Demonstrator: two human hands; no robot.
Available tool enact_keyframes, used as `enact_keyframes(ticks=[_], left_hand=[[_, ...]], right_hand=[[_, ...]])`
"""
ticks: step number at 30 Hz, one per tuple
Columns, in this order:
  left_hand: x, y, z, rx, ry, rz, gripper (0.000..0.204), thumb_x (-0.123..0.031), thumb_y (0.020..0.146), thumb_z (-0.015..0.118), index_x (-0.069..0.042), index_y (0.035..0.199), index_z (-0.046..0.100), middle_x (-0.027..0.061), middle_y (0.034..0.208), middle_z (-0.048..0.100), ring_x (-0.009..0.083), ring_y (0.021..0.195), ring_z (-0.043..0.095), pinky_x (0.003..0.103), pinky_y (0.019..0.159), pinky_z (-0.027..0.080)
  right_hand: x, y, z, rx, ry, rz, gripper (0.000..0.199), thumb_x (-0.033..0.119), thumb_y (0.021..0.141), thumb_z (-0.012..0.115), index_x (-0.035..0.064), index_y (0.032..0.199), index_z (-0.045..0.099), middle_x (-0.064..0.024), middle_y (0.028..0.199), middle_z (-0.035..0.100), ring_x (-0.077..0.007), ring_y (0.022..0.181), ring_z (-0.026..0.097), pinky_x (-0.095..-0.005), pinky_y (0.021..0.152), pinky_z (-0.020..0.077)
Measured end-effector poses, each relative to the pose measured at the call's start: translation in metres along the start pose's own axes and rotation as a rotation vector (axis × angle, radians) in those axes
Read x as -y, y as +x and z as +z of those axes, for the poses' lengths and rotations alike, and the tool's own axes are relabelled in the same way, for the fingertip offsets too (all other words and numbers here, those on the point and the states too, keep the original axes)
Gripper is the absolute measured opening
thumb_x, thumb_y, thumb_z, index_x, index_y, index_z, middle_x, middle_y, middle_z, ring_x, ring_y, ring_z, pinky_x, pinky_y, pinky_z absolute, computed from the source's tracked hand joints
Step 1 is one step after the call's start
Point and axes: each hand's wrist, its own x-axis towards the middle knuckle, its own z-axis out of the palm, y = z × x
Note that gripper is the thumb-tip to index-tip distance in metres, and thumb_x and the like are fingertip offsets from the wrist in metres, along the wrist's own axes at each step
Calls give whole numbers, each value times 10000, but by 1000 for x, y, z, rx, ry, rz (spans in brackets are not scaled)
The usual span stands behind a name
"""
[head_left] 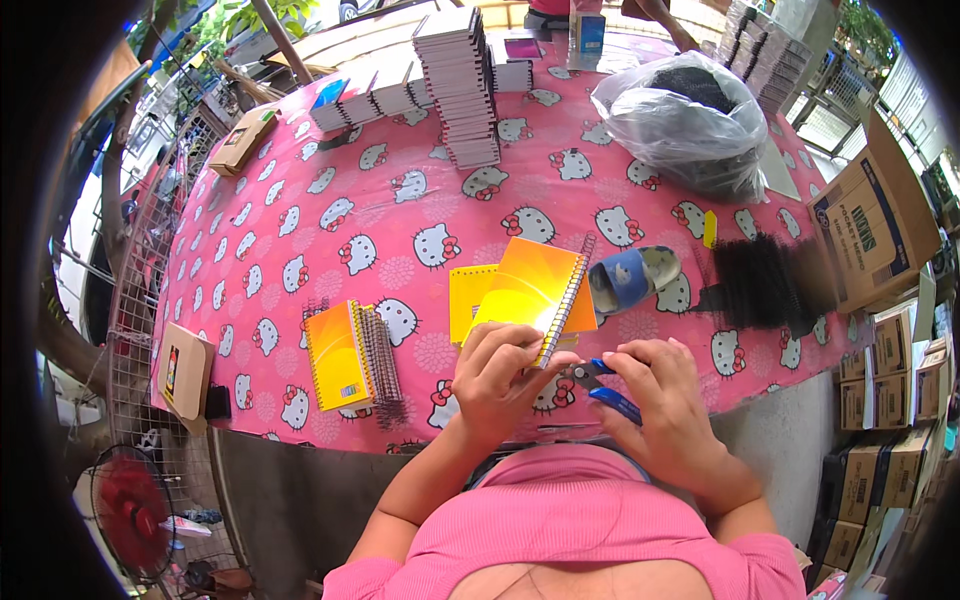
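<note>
The spiral notebook (525, 285) is held by its bottom end, pinched in the left grip (500, 370) above the table (430, 285), with its long wire coil (566, 310) slanted up and right. Blue-handled pliers (613, 403) are clasped in the right grip (655, 385) (just beside the coil's low end). The shiny cover is coloured yellow and orange.

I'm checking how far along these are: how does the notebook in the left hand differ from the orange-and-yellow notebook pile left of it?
The notebook is raised and slanted in the left hand; the pile rests on the table, untouched. The notebook has pliers near its lower end; the pile has no tool beside it. Both show orange-and-yellow covers and coils.
</note>
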Motion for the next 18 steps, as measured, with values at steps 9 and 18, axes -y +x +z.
enact_keyframes(ticks=[9, 18], left_hand=[[3, -3, 0, -9, -26, 89, 289, 20, 610, 824, -21, 764, 583, 97, 802, 657, 238, 711, 619, 328, 628, 506], [19, 29, -80, -517, -128, -33, 211, -55, 819, 707, -23, 955, 549, 96, 887, 618, 174, 823, 592, 312, 737, 489]], right_hand=[[-43, 22, 3, 613, 1034, 503, 329, 249, 887, 641, 10, 1107, 585, -64, 948, 632, -166, 817, 601, -294, 723, 480], [-86, -43, 57, 12, 202, 342, 469, 223, 747, 744, 34, 1141, 575, -121, 1101, 607, -291, 993, 580, -408, 913, 439]])
